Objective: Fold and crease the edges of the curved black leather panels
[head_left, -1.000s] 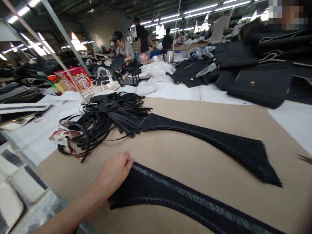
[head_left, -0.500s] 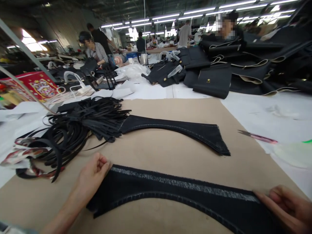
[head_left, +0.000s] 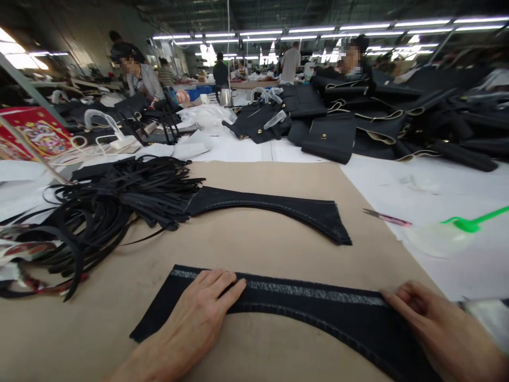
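A curved black fabric panel (head_left: 314,313) lies before me on the brown board, with a greyish-white strip along its straight upper edge and stitching along the arch. Across its left part rests my left hand (head_left: 202,307), fingers stretched out over the strip and upper edge. My right hand (head_left: 429,318) has its fingers curled at the upper right edge, pinching the panel there. Beyond it sits a stack of similar curved black pieces (head_left: 270,204). Its left end touches a heap of thin black strips (head_left: 143,185).
Pink-handled snips (head_left: 387,217) lie at the right of the brown board (head_left: 254,244), near a pale dish with a green-handled tool (head_left: 469,225). Black bags (head_left: 330,135) are piled behind. A thin pole slants at left. Several people work further back.
My left hand has left the panel's upper left corner and moved right, flattening onto the panel. My right hand stays at the right end. The camera view has turned slightly right.
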Demonstrator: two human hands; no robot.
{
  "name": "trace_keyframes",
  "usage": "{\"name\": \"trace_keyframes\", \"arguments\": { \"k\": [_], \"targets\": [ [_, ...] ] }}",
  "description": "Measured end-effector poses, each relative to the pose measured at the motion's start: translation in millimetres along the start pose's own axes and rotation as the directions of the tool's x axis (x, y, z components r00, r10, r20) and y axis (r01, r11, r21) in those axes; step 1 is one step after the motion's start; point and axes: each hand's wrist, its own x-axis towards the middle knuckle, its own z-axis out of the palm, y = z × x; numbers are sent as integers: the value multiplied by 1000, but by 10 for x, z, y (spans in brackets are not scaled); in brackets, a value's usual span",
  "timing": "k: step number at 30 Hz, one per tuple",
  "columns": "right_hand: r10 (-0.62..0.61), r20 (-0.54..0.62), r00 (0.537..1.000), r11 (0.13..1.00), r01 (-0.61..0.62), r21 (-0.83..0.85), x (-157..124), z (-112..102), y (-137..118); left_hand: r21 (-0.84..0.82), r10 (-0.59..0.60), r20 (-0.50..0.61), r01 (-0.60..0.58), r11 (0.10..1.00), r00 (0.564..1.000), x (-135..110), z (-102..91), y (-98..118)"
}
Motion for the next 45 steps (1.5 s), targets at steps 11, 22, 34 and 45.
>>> {"name": "trace_keyframes", "arguments": {
  "k": [11,22,34,45],
  "targets": [
    [-536,85,840,827,503,252,-199,122,-1152,35,-75,-79,78,996,994,-90,77,62],
    [-788,347,510,589,788,180,-175,653,-2283,16,-148,-78,149,989,986,-250,86,171],
    [-756,474,451,510,860,-5,-114,678,-2417,22,-161,-44,162,987,986,-300,140,143],
    [-778,442,447,486,873,-28,-119,697,-2394,24,-185,-63,187,982,981,-300,153,159]
  ]
}}
